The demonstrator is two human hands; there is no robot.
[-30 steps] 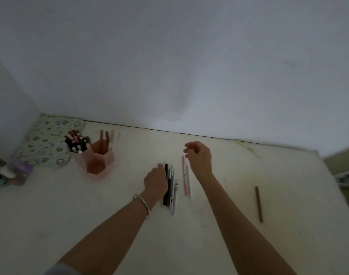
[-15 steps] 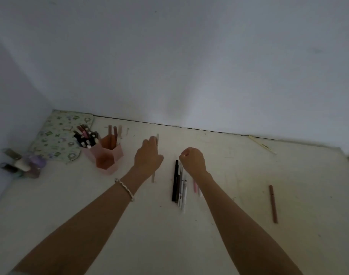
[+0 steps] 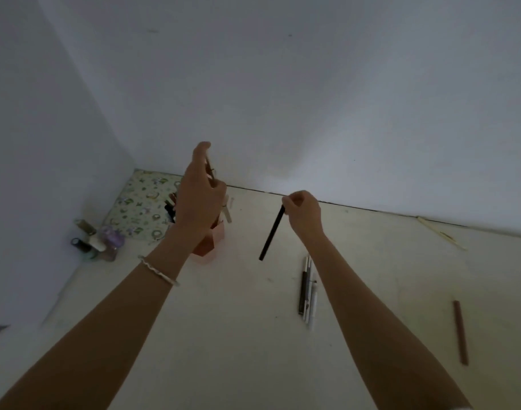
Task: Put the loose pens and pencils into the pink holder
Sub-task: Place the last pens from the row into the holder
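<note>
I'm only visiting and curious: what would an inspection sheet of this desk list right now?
Surface: pale table, scuffed, set in a wall corner.
Job's things: pink holder partly behind the left hand, pens in it; black pen held off the table, tilted; loose pens and brown pencil lying on the table.
Clutter: patterned mat, small bottles, pale stick by the wall.
Grips: left hand holds a thin pen above the pink holder; right hand pinches the black pen's top end.
Cables: nothing seen.
Surroundings: plain white walls.
</note>
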